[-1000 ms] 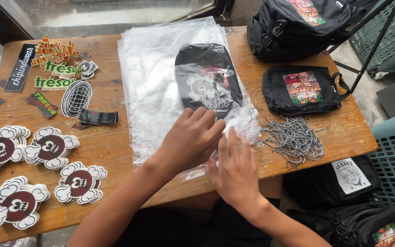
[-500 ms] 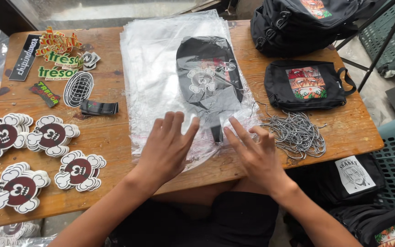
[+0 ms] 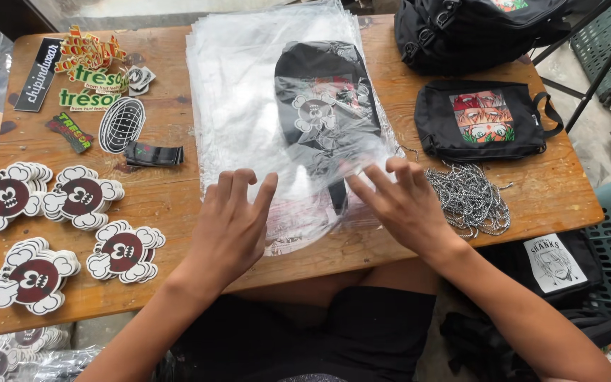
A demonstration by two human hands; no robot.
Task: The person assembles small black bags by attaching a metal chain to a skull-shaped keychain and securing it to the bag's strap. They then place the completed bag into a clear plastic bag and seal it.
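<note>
A black bag with a skull print (image 3: 327, 106) lies inside a clear plastic sleeve (image 3: 249, 92) on top of a stack of such sleeves on the wooden table (image 3: 171, 194). My left hand (image 3: 231, 226) rests flat on the sleeve's near left corner, fingers spread. My right hand (image 3: 404, 205) presses flat on the near right corner of the sleeve, fingers apart. Neither hand holds anything.
A pile of metal ball chains (image 3: 468, 198) lies just right of my right hand. A small black pouch with a colourful print (image 3: 482, 120) sits beyond it. Skull-shaped sticker stacks (image 3: 79, 198) and other stickers (image 3: 90, 71) fill the table's left side. Black bags (image 3: 475, 28) lie at the far right.
My hands were bunched together on the sleeve's near right corner. They have spread apart and now lie flat on both near corners, smoothing the sleeve over the bag.
</note>
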